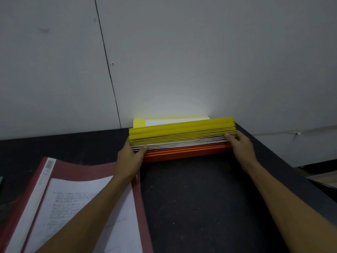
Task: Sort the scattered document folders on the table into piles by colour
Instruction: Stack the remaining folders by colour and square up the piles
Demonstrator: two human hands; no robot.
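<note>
Mixed folder stack [182,137] at far edge of black table [200,198], near wall [182,61]: yellow folders [180,127] at back, white folders [182,143] in middle, orange folders [186,152] nearest. Left hand [130,157] grips stack's left end, right hand [240,145] its right end, hands well apart. Red folder [78,167] with handwritten sheet [73,198] lies under left forearm

Count: 1 mixed stack [182,137], bands yellow/white/orange, folders per band too close-packed to count. 1 yellow folder [138,122]. 1 red folder [76,170]. Hands, 2: left hand [130,157], right hand [240,143].
</note>
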